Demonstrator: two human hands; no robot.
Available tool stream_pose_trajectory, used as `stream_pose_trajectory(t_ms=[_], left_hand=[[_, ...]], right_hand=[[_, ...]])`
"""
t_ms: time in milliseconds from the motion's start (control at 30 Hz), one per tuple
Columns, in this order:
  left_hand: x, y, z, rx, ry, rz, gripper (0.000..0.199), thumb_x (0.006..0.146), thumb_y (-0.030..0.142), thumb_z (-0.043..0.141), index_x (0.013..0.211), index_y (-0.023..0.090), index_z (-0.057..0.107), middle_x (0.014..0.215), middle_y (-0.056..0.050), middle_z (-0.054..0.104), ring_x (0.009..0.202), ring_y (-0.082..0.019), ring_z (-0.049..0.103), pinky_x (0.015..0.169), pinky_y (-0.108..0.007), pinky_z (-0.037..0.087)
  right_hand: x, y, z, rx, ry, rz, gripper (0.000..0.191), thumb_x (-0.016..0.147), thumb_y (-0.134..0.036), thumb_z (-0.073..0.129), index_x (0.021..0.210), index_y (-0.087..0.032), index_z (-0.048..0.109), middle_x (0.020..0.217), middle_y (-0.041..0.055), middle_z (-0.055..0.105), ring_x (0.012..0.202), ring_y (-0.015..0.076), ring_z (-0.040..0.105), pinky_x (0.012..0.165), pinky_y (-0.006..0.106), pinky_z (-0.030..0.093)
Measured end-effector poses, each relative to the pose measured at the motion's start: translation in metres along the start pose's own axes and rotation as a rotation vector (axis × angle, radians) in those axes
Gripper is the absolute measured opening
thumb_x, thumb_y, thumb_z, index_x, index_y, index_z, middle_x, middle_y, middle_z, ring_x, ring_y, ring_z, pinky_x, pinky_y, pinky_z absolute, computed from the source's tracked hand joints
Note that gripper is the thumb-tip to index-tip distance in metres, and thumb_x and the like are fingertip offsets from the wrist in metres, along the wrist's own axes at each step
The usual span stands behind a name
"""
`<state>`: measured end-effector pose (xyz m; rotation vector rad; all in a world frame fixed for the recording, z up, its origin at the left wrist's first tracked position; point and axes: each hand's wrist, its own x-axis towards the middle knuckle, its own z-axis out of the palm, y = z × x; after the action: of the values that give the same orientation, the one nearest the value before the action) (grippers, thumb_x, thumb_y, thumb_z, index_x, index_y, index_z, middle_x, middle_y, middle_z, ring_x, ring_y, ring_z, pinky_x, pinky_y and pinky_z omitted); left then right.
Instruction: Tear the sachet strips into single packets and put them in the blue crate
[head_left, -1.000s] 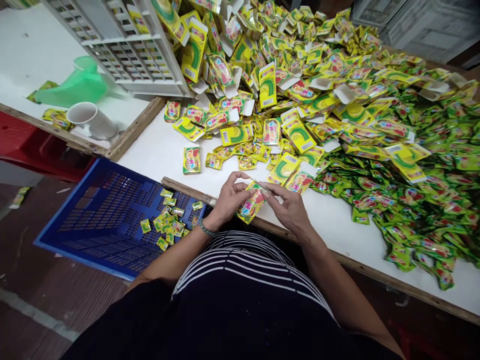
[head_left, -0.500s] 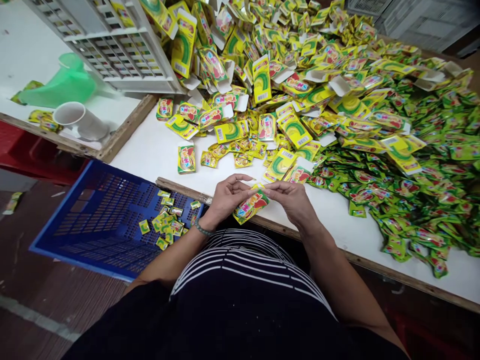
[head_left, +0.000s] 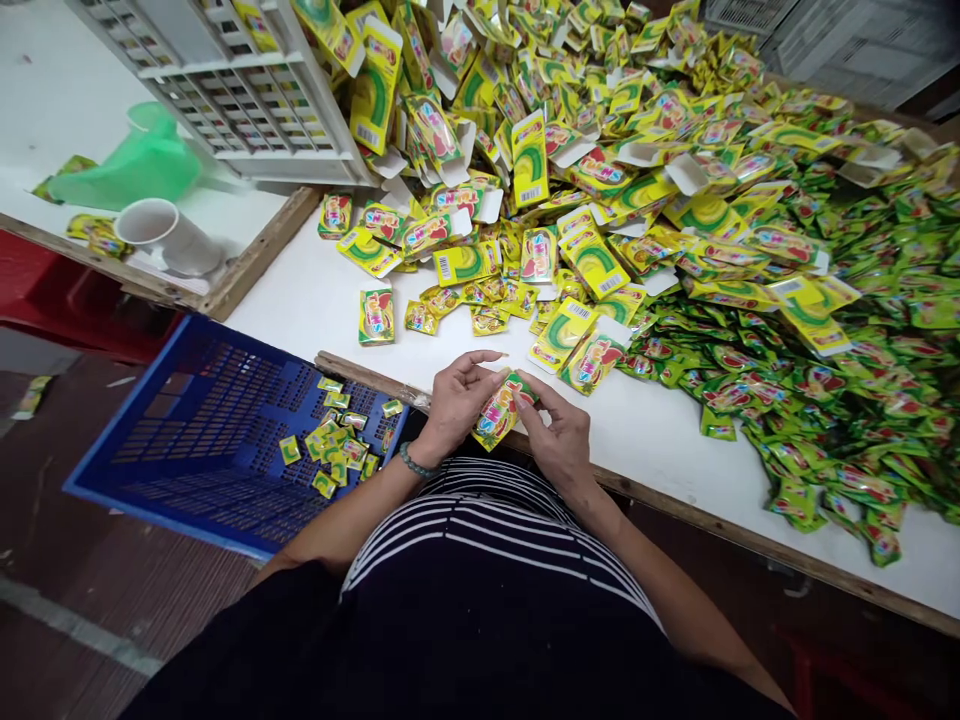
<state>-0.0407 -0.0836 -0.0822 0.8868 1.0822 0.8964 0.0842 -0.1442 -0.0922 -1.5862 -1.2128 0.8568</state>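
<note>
Over the table's front edge I hold a small yellow and green candy box (head_left: 498, 415) between both hands. My left hand (head_left: 459, 400) is closed on its upper left side, thumb along the top. My right hand (head_left: 559, 430) grips its right side, with the thumb on the printed face. Just beyond my fingers lie a yellow box (head_left: 559, 333) with a barcode and another box (head_left: 592, 362) with its white flap raised. A single closed box (head_left: 376, 317) rests further left, near loose yellow wrapped candies (head_left: 489, 320).
A blue crate (head_left: 187, 450) with several small boxes in it stands below on the left. Heaps of yellow boxes (head_left: 600, 170) and green packets (head_left: 810, 390) cover the table's back and right. A white crate (head_left: 262, 110) and white cup (head_left: 171, 238) are at upper left.
My right hand has moved down from the box's top end to its right side, its thumb now on the front. The top end looks closed now. The view has shifted slightly.
</note>
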Motion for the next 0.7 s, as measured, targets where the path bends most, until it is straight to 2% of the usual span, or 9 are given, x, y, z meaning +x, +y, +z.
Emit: stream_pose_trajectory(t_ms=[100, 167, 200, 267, 367, 433, 500, 633, 700], left_hand=[[-0.005, 0.021, -0.019, 0.238, -0.031, 0.043, 0.046, 0.068, 0.049, 0.077, 0.099, 0.017, 0.069, 0.069, 0.000, 0.067, 0.062, -0.011, 0.059, 0.059, -0.022, 0.046], [-0.014, 0.048, -0.049, 0.547, -0.054, 0.044, 0.037, 0.070, 0.050, 0.074, 0.088, 0.018, 0.073, 0.076, -0.003, 0.071, 0.067, -0.014, 0.061, 0.063, -0.025, 0.048], [-0.019, 0.063, -0.067, 0.712, -0.058, 0.032, 0.035, 0.072, 0.051, 0.072, 0.087, 0.019, 0.073, 0.078, -0.004, 0.072, 0.068, -0.016, 0.062, 0.063, -0.026, 0.048], [-0.029, 0.092, -0.103, 1.023, -0.066, -0.048, 0.035, 0.075, 0.053, 0.066, 0.092, 0.023, 0.075, 0.081, -0.003, 0.074, 0.069, -0.019, 0.064, 0.062, -0.028, 0.047], [-0.038, 0.113, -0.133, 1.421, 0.117, -0.133, 0.040, 0.074, 0.054, 0.063, 0.100, 0.026, 0.074, 0.079, -0.003, 0.075, 0.074, -0.026, 0.067, 0.067, -0.034, 0.046], [-0.035, 0.107, -0.127, 1.359, 0.160, -0.066, 0.044, 0.074, 0.058, 0.062, 0.100, 0.024, 0.073, 0.090, -0.005, 0.076, 0.085, -0.028, 0.069, 0.075, -0.037, 0.049], [-0.025, 0.088, -0.104, 1.130, 0.082, -0.001, 0.046, 0.075, 0.061, 0.061, 0.096, 0.021, 0.073, 0.095, -0.007, 0.076, 0.088, -0.026, 0.068, 0.078, -0.035, 0.050], [0.007, 0.038, -0.038, 0.748, -0.053, 0.031, 0.048, 0.072, 0.059, 0.069, 0.096, 0.018, 0.071, 0.089, -0.007, 0.075, 0.081, -0.021, 0.067, 0.073, -0.030, 0.049], [0.021, 0.018, -0.011, 0.542, -0.140, -0.014, 0.056, 0.065, 0.055, 0.078, 0.102, 0.016, 0.067, 0.085, -0.007, 0.075, 0.078, -0.019, 0.067, 0.072, -0.029, 0.050]], right_hand=[[0.004, 0.000, 0.007, 0.040, -0.114, -0.090, 0.029, 0.087, -0.036, 0.059, 0.111, -0.027, 0.072, 0.103, 0.0054, 0.075, 0.086, 0.0225, 0.068, 0.082, 0.041, 0.057], [0.012, 0.004, 0.003, 0.032, -0.132, -0.157, 0.025, 0.087, -0.037, 0.059, 0.107, -0.027, 0.072, 0.107, 0.0070, 0.074, 0.100, 0.0247, 0.066, 0.089, 0.044, 0.055], [0.019, 0.009, -0.002, -0.002, -0.066, -0.165, 0.024, 0.087, -0.038, 0.059, 0.106, -0.027, 0.071, 0.109, 0.0084, 0.072, 0.104, 0.0257, 0.064, 0.091, 0.045, 0.054], [0.034, 0.025, -0.017, -0.114, 0.204, -0.112, 0.028, 0.085, -0.040, 0.061, 0.108, -0.024, 0.066, 0.111, 0.0118, 0.068, 0.109, 0.0277, 0.059, 0.094, 0.049, 0.050], [0.058, 0.059, -0.042, -0.255, 0.551, 0.040, 0.050, 0.074, -0.041, 0.071, 0.116, -0.019, 0.057, 0.115, 0.0158, 0.061, 0.113, 0.0310, 0.053, 0.103, 0.057, 0.040], [0.068, 0.078, -0.050, -0.193, 0.563, 0.144, 0.070, 0.066, -0.039, 0.077, 0.125, -0.016, 0.048, 0.114, 0.0168, 0.060, 0.109, 0.0311, 0.055, 0.099, 0.055, 0.043], [0.070, 0.086, -0.048, -0.019, 0.479, 0.240, 0.080, 0.064, -0.039, 0.077, 0.130, -0.014, 0.039, 0.105, 0.0142, 0.064, 0.097, 0.0278, 0.062, 0.086, 0.047, 0.051], [0.049, 0.071, -0.024, 0.252, 0.308, 0.279, 0.075, 0.070, -0.045, 0.073, 0.129, -0.018, 0.035, 0.092, 0.0064, 0.069, 0.080, 0.0210, 0.067, 0.072, 0.035, 0.055], [0.036, 0.058, -0.016, 0.310, 0.115, 0.235, 0.065, 0.076, -0.048, 0.068, 0.127, -0.020, 0.040, 0.091, 0.0053, 0.070, 0.079, 0.0197, 0.067, 0.072, 0.033, 0.055]])
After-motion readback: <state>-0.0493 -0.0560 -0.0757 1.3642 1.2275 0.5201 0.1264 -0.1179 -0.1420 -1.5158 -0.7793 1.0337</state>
